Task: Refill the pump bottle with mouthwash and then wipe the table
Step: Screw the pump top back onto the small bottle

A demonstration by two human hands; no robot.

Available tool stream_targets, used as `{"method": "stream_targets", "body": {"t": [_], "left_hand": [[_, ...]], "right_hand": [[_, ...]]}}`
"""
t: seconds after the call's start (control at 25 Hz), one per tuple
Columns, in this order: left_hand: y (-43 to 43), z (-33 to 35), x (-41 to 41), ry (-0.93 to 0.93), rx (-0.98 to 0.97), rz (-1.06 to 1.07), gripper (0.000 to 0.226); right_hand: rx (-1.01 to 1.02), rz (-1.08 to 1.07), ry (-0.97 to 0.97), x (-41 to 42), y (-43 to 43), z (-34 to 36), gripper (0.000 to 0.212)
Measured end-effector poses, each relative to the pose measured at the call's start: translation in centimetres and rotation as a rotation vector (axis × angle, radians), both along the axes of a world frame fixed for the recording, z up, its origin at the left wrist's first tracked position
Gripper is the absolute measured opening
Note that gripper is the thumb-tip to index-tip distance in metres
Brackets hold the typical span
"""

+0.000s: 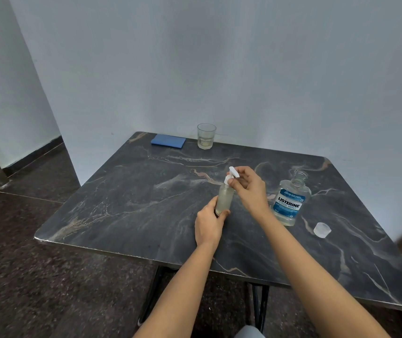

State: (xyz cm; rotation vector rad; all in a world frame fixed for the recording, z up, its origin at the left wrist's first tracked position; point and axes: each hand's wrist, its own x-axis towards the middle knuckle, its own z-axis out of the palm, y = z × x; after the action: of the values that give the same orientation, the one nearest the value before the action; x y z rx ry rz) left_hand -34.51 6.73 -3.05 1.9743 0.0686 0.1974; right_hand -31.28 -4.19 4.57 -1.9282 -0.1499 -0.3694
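A small clear pump bottle [224, 198] with pale liquid stands upright on the dark marble table [134, 203]. My left hand [208, 224] grips its base. Above it, my right hand [248, 186] pinches the white pump head [232, 174] at the bottle's neck. To the right stands the mouthwash bottle [291, 203] with a blue label, its mouth uncapped. Its clear cap [322, 230] lies on the table further right. A folded blue cloth [168, 141] lies at the table's far edge.
A drinking glass [206, 136] with a little pale liquid stands at the back beside the cloth, near the wall. The table's near edge runs close to my forearms. Dark speckled floor lies to the left.
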Motion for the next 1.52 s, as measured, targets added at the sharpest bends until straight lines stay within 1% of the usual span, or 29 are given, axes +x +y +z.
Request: {"method": "stream_targets", "body": {"t": [0.24, 0.36, 0.56, 0.68, 0.92, 1.0, 1.16, 1.28, 1.44, 1.52], "left_hand": [[0.0, 0.0, 0.0, -0.002, 0.009, -0.003, 0.044], [0.0, 0.0, 0.1, 0.001, 0.012, 0.001, 0.043], [0.0, -0.1, 0.1, -0.003, 0.022, 0.004, 0.044], [0.1, 0.0, 0.1, -0.005, 0.024, 0.007, 0.045], [0.0, 0.1, 0.0, -0.006, 0.008, 0.003, 0.046], [0.0, 0.1, 0.0, -0.003, 0.007, 0.002, 0.046], [0.0, 0.0, 0.0, -0.001, 0.012, 0.007, 0.045], [0.1, 0.0, 0.0, 0.001, 0.014, 0.007, 0.042], [0.1, 0.0, 0.0, 0.000, 0.015, 0.005, 0.042], [0.1, 0.0, 0.0, 0.002, 0.011, 0.004, 0.043]], "right_hand": [[-0.006, 0.004, 0.011, -0.1, -0.1, -0.4, 0.024], [-0.033, -0.010, -0.009, -0.2, -0.1, -0.5, 0.023], [-0.009, -0.064, -0.059, -0.5, -0.6, -1.2, 0.018], [-0.038, -0.103, -0.047, -0.3, -0.9, -1.5, 0.017], [-0.035, 0.029, 0.038, -0.6, -0.6, -1.3, 0.034], [-0.011, 0.020, 0.048, -0.6, -0.6, -1.6, 0.033], [0.071, -0.060, 0.003, -0.6, -1.0, -2.1, 0.025], [0.077, -0.087, 0.021, -0.5, -1.1, -1.9, 0.022], [0.081, 0.080, 0.118, 0.3, -0.8, -1.5, 0.032], [0.072, 0.148, 0.109, 0.5, -0.8, -1.5, 0.033]]}}
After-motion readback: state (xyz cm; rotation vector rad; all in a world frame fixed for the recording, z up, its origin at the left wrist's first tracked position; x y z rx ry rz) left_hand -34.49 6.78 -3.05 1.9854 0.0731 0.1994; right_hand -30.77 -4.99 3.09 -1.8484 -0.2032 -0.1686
